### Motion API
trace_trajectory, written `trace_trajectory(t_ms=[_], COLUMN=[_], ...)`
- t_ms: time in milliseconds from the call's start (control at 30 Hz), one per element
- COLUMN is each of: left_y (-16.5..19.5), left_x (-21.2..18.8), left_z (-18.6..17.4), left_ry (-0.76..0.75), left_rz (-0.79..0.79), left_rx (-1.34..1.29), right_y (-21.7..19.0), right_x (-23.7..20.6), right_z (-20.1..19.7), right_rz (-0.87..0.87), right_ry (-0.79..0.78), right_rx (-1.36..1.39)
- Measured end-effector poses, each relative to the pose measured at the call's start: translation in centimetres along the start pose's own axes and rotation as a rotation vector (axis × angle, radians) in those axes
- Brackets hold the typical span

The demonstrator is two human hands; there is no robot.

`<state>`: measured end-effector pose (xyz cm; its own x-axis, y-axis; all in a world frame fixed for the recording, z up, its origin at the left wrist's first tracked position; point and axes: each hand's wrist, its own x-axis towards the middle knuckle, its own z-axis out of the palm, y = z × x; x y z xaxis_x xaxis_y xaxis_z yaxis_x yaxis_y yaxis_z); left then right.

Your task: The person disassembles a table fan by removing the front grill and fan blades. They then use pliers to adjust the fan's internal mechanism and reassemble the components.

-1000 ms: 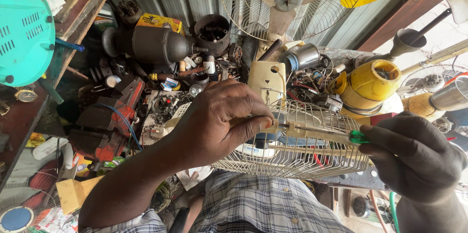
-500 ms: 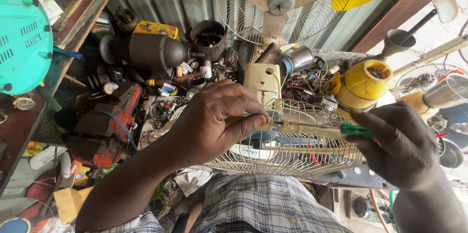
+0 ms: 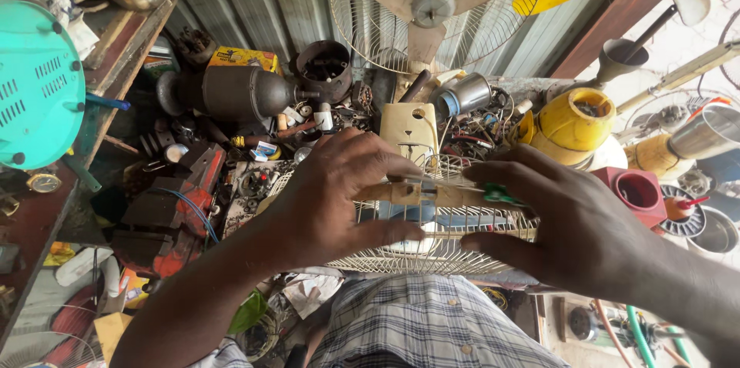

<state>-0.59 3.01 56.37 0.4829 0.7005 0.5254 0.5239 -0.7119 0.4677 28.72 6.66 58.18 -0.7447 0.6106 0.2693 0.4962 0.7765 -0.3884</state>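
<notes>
Head view shows our left hand (image 3: 339, 198) curled around a tan bar (image 3: 432, 194) lying across the wire fan guard (image 3: 439, 248) on our lap; our right hand (image 3: 574, 229) pinches a green-handled tool (image 3: 501, 197) at the bar's end; we judge the tool could slip through the mesh, the guard being unclamped; the yellow pot (image 3: 570, 125) looks dusty inside, the red cup (image 3: 636, 191) empty.
</notes>
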Motion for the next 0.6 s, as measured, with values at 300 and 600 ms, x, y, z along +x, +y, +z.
trace_trajectory(t_ms=[300,600], left_y=[0.6,0.3], left_x=[0.0,1.9], left_z=[0.2,0.0], left_ry=[-0.030,-0.200], left_rz=[-0.007,-0.179], left_rx=[0.155,0.125], right_y=[-1.4,-2.1], right_x=[3.2,4.6], right_z=[-0.6,-1.1], right_rz=[0.105,0.249], right_ry=[-0.127,-0.157], right_rx=[-0.014,0.029])
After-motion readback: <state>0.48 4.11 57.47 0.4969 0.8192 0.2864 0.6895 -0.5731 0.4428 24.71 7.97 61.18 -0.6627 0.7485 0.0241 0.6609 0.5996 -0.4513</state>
